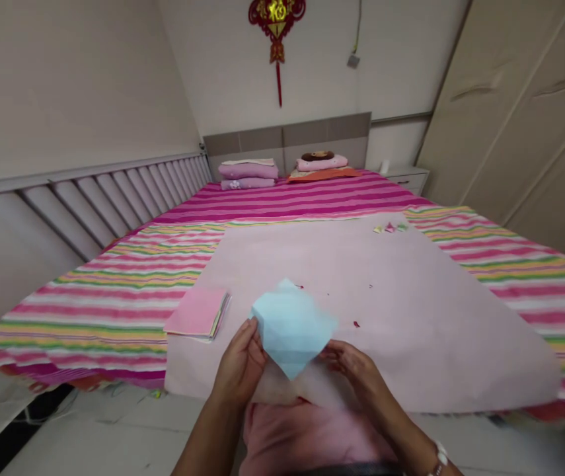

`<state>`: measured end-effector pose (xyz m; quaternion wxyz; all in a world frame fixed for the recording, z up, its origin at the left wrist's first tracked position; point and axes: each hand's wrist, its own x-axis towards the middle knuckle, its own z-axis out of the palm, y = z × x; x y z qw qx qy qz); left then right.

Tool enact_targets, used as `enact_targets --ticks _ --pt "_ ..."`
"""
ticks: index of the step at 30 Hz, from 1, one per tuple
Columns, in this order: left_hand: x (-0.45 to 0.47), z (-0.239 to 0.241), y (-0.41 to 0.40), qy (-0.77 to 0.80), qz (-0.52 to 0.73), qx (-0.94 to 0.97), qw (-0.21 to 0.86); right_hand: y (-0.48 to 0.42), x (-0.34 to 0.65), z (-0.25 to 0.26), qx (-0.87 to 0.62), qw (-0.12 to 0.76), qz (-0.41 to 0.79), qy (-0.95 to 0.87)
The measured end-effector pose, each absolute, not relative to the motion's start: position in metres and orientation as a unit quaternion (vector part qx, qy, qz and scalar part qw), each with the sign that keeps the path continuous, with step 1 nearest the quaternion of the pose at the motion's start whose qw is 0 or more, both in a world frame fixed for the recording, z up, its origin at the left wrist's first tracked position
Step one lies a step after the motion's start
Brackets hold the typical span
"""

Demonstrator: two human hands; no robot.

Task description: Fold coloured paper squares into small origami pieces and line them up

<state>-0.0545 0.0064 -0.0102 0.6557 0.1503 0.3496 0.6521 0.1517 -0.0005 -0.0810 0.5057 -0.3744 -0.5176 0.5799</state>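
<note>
Positioning blue paper [295,324], apparently, above pale mat [441,330], toward 6 o'clock. Left hand [242,360] pinches its 9 o'clock corner; right hand [354,363] at 4 o'clock, grip unclear. Next likely needs steadied edges.

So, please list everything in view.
Sheet: 1, light blue, between hands
Paper stack: 1, pink top, mat's left
Mat: 1, pale pink, bed
Small pieces: 3, yellow, pink, green, mat corner
Scraps: several, red, mat
Covers: 2+, striped, bed
Folded stacks: 2, lilac, pink, headboard
Headboard: 1, grey, wall
Ornament: 1, red, wall
Box: 1, grey, wall
Cabinet: 1, white, far right
Slats: several, whitish, left
Panels: several, beige, right
Floor: 1, pale, below
Garment: 1, pink, lap
Band: 1, pale, right wrist
Left hand: 1, sheet's left
Right hand: 1, sheet's right
</note>
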Motion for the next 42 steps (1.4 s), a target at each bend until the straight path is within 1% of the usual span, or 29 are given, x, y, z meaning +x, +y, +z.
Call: enact_targets --ticks 2,7,10,14,17,20,23,26,31,34,36,38,42 --pt "-0.041 -0.016 0.002 0.345 0.631 0.176 0.672 -0.004 0.148 -0.066 -0.343 0.514 0.615 -0.49" --pt "-0.035 -0.019 -0.007 0.35 0.56 0.24 0.712 -0.012 0.154 -0.043 -0.38 0.545 0.615 -0.425" --pt "-0.046 -0.012 -0.009 0.383 0.496 0.298 0.72 -0.014 0.167 -0.034 -0.359 0.517 0.632 -0.451" --pt "-0.05 -0.005 -0.014 0.43 0.429 0.407 0.682 -0.017 0.177 -0.026 -0.316 0.454 0.668 -0.498" --pt "-0.042 -0.005 -0.018 0.447 0.395 0.442 0.67 -0.019 0.178 -0.027 -0.316 0.459 0.681 -0.475" --pt "-0.037 -0.006 -0.019 0.45 0.41 0.473 0.637 -0.02 0.18 -0.029 -0.331 0.492 0.682 -0.427" --pt "-0.037 -0.006 -0.019 0.463 0.426 0.487 0.606 -0.019 0.183 -0.028 -0.341 0.503 0.685 -0.402" --pt "-0.04 -0.007 -0.018 0.459 0.439 0.441 0.634 -0.017 0.185 -0.028 -0.354 0.516 0.664 -0.409" --pt "-0.04 -0.014 -0.018 0.451 0.469 0.345 0.677 -0.016 0.188 -0.038 -0.355 0.58 0.576 -0.454" --pt "-0.038 -0.018 -0.017 0.458 0.469 0.321 0.683 -0.018 0.19 -0.042 -0.359 0.568 0.491 -0.555" --pt "-0.036 -0.018 -0.018 0.455 0.457 0.327 0.691 -0.019 0.189 -0.04 -0.363 0.547 0.458 -0.6" --pt "-0.036 -0.018 -0.019 0.457 0.444 0.339 0.692 -0.02 0.187 -0.035 -0.38 0.54 0.462 -0.592" --pt "-0.037 -0.02 -0.019 0.441 0.471 0.355 0.677 -0.018 0.179 -0.029 -0.435 0.569 0.505 -0.482"
